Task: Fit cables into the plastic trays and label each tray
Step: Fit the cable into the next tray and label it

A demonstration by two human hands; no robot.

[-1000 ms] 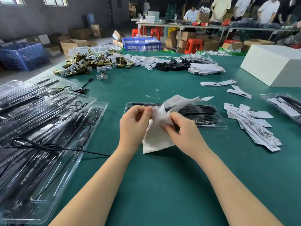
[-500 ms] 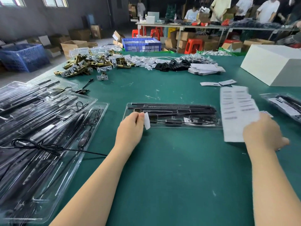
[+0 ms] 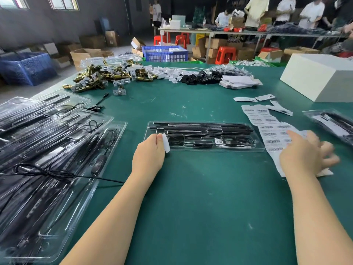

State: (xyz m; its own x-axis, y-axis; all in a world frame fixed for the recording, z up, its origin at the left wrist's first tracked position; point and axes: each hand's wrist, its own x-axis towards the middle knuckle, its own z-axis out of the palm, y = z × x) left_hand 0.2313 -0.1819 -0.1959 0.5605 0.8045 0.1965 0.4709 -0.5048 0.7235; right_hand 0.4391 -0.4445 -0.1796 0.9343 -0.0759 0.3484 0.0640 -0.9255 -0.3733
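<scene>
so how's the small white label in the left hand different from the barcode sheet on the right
The small white peeled label is a single blank-looking strip, pinched upright in the left hand over the clear plastic tray. The long white barcode label sheet carries many printed barcodes and lies flat on the green table, under the right hand, whose fingers are spread. Both are white paper.

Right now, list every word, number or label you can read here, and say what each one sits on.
No text here can be read.
Label sheet: rows of barcodes with print beneath, too small and blurred to read.
Peeled label pinched in the left hand: looks blank from this side.
Paper tags past the sheet: no print can be made out.
White box: plain faces.
</scene>
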